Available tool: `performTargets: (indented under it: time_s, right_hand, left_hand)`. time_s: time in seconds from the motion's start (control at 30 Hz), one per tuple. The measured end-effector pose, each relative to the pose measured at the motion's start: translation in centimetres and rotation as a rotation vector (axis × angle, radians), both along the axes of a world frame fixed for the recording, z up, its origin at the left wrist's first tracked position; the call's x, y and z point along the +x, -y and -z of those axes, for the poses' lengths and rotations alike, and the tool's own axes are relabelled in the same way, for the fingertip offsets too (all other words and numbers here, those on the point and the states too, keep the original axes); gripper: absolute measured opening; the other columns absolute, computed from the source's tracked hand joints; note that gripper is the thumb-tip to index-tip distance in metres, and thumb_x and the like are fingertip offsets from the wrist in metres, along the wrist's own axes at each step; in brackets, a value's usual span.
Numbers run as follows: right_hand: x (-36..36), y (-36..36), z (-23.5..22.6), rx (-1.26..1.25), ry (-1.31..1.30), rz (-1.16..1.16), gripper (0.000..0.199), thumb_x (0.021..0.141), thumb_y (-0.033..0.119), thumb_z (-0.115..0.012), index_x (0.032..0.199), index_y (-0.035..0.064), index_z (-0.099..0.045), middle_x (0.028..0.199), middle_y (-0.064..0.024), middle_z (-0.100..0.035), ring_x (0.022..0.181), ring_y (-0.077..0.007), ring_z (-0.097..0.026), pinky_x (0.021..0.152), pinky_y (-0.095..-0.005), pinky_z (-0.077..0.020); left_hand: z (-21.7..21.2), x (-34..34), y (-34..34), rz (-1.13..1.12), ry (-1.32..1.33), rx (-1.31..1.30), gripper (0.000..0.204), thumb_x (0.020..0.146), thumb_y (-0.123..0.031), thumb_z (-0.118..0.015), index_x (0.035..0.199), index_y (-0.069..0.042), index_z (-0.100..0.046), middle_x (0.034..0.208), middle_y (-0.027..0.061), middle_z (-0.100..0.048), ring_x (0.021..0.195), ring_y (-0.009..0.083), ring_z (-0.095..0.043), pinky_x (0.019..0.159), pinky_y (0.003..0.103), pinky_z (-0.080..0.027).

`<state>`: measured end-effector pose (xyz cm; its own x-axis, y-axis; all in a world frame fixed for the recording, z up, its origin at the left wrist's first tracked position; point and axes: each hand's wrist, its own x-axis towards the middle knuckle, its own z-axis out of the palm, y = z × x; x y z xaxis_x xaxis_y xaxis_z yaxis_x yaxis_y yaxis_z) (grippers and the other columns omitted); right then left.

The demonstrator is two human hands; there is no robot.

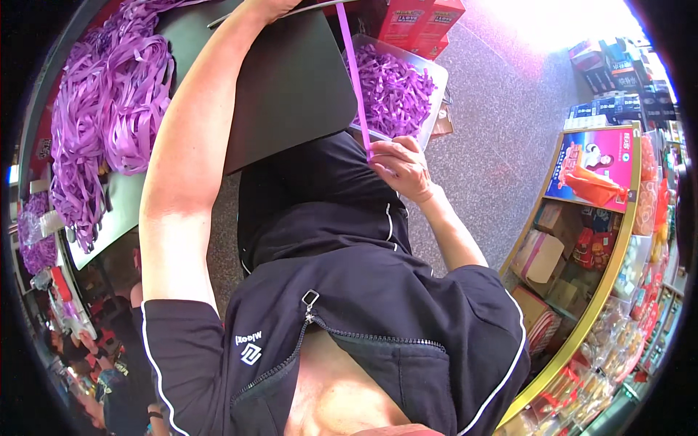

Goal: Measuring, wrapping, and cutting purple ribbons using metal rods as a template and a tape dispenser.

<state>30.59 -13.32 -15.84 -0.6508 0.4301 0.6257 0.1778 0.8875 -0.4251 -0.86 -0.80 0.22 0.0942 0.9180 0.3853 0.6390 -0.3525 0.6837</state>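
Item: purple ribbon strip (352, 73), one, at 12 o'clock from the middle of the view; drawn straight from the upper edge down to your right hand (404, 168).

Your right hand: between 1 and 2 o'clock, near the middle; thumb and fingers pinched on the strip's lower end.

Your left hand (272, 6): between 11 and 12 o'clock, cut by the upper edge; beside a thin grey bar (225, 19). Whether it grips anything, you cannot tell from here. Your left forearm crosses above the counter.

Counter (298, 91): dark top, between 11 and 12 o'clock.

Ribbon heap (109, 102): purple, long looped lengths, at 10 o'clock, lying to the left of your left forearm.

Plastic bin (440, 83): pale, between 12 and 1 o'clock, beyond your right hand; filled with short purple ribbon pieces (392, 91), the held strip passing along its left side.

Red boxes (418, 23): between 12 and 1 o'clock, just beyond the bin.

Floor (502, 116): grey, speckled.

Shelf unit (614, 276): yellow-edged, about 3 o'clock, packed with cartons and packets; orange-red bag (590, 187) at its upper end.
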Motion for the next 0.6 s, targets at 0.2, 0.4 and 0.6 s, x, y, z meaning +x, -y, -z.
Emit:
performTargets:
  time_s: [0.2,0.4,0.6]
  right_hand:
    - [-0.4,0.2,-0.8,-0.072,-0.009,-0.053,0.016,0.067,0.013,-0.077,0.081,0.0135,-0.068,0.096,0.0046,-0.067,0.081,-0.0147,-0.057,0.074,-0.031,-0.044]
    - [-1.1,-0.9,-0.2,-0.058,0.061,-0.005,0.02,0.07,0.02,-0.077,0.088,0.0163,-0.069,0.087,0.0042,-0.065,0.078,-0.0145,-0.056,0.075,-0.0322,-0.0382]
    - [-1.8,-1.0,0.6,0.007,0.06,0.063,0.012,0.073,0.022,-0.073,0.083,0.0184,-0.068,0.078,0.0077,-0.061,0.077,-0.0131,-0.054,0.076,-0.0321,-0.0382]
  left_hand:
    - [0.2,0.7,-0.3,-0.042,-0.013,0.007,0.018,0.081,-0.013,-0.066,0.087,0.004,-0.068,0.086,0.0119,-0.064,0.082,0.0191,-0.062,0.075,0.03,-0.047]
    - [0.1,1.0,-0.7,-0.04,-0.055,0.001,0.019,0.083,-0.015,-0.066,0.089,0.003,-0.069,0.092,0.0105,-0.062,0.088,0.0193,-0.061,0.078,0.031,-0.047]
    - [-0.1,1.1,-0.4,-0.067,-0.073,-0.027,0.019,0.083,-0.015,-0.066,0.09,0.002,-0.069,0.096,0.0102,-0.061,0.092,0.0195,-0.06,0.081,0.031,-0.046]
